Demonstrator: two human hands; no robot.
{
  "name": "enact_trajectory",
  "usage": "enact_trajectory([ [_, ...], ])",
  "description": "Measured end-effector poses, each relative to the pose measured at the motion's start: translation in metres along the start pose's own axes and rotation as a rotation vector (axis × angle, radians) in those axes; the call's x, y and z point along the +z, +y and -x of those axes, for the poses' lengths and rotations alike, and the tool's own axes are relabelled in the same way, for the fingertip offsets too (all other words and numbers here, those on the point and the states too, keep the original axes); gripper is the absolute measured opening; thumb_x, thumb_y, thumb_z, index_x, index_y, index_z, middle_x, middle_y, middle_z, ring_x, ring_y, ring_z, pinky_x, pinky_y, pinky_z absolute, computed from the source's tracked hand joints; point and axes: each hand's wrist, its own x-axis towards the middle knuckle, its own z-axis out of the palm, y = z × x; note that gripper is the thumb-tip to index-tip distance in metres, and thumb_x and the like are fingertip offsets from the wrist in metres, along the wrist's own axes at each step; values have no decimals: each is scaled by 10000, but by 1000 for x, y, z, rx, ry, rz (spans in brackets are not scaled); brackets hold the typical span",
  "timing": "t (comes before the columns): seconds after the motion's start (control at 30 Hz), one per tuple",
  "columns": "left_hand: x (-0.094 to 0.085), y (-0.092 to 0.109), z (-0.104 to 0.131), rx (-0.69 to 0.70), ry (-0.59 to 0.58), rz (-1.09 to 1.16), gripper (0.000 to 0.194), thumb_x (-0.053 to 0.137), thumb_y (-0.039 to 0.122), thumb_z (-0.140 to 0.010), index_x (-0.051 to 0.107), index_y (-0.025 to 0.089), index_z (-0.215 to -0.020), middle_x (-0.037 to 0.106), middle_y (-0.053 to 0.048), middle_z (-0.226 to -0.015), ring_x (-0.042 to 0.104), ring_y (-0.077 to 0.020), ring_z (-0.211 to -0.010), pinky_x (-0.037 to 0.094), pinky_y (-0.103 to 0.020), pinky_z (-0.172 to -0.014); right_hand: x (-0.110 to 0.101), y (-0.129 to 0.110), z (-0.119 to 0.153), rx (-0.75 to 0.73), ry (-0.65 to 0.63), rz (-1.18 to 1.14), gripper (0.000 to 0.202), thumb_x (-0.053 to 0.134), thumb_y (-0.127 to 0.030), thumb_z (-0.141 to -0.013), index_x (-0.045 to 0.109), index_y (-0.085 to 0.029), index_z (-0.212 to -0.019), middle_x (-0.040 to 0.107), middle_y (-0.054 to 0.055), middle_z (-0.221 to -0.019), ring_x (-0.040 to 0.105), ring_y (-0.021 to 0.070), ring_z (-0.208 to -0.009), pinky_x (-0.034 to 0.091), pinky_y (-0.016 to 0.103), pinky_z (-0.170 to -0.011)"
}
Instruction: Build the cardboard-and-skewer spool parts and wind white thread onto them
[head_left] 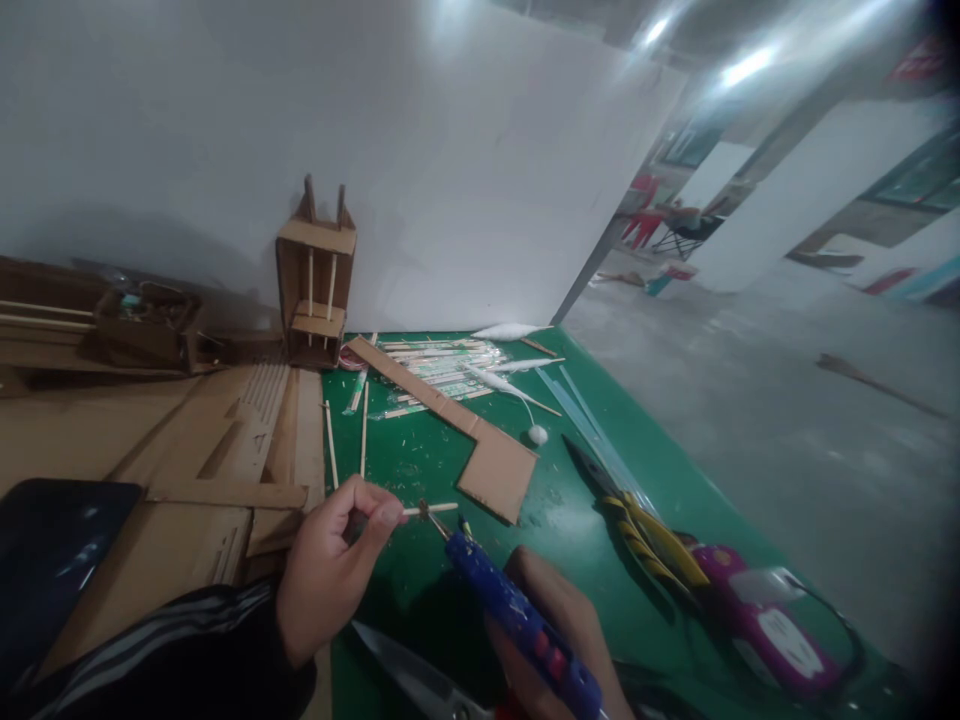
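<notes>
My left hand (341, 560) pinches a short thin wooden stick (442, 508), which points to the right over the green table. A small brownish lump sits around the stick near its right part. My right hand (559, 620) is wrapped round a blue glue gun (510, 610) with red parts on its side. The gun's metal tip touches or nearly touches the lump; which of the two is unclear. Beyond the hands lies an L-shaped cardboard piece (499, 470). Two loose sticks lie near my left hand, one of them upright in view (364, 430).
Yellow-handled pliers (652, 540), a purple object (780, 630) and clear glue sticks (592, 430) lie at the right. Scissors (409, 675) rest near the front. Wrapped sticks (442, 370) and a cardboard frame (316, 290) are by the wall. Stacked cardboard (172, 420) fills the left.
</notes>
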Motion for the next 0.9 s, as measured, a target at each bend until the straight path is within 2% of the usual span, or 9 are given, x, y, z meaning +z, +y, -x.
enact_trajectory([
  [0.13,0,0,1,7,1,6,279,501,403,-933,491,209,-733,634,-18,-844,639,-177,-824,451,-283,-738,1,1,0,20,27,16,143,564,-231,-817,446,-228,-737,572,-1,-675,529,149,-544,390,230,-480],
  [0.27,0,3,1,17,1,13,278,495,391,-938,479,210,-728,632,-15,-829,637,-172,-814,452,-276,-733,1,-2,1,-8,-4,5,144,562,-227,-828,449,-224,-740,550,-8,-668,524,139,-543,392,223,-483],
  [0.4,0,3,0,17,12,2,280,493,395,-937,486,208,-729,633,-19,-823,635,-172,-794,458,-275,-727,2,-4,1,55,22,19,139,549,-229,-840,451,-228,-742,561,4,-691,531,154,-568,406,239,-508],
  [0.53,0,3,-1,28,14,-14,276,484,389,-941,500,207,-734,631,-16,-806,624,-167,-784,457,-265,-725,1,-1,0,7,-22,17,189,568,-238,-818,412,-231,-712,547,-6,-665,508,142,-529,378,229,-471],
  [0.9,-1,6,-1,32,29,-46,263,480,362,-943,532,207,-736,636,-4,-777,592,-151,-742,440,-235,-695,0,-1,-1,-7,5,31,169,563,-232,-817,420,-235,-725,557,-6,-657,515,144,-522,389,224,-464],
])
